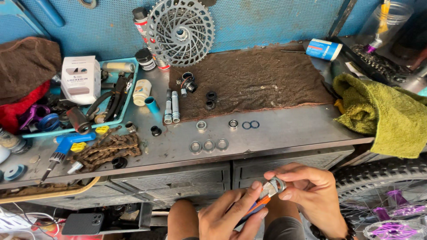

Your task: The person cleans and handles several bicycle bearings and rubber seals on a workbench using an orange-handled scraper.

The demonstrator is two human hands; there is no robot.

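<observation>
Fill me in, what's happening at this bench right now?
A person seated at the workbench holds a small metal ring in the right hand, while the left hand presses an orange-handled tool against it. On the bench lie more rings, two blue seals, a rusty chain and a cassette, all untouched.
</observation>
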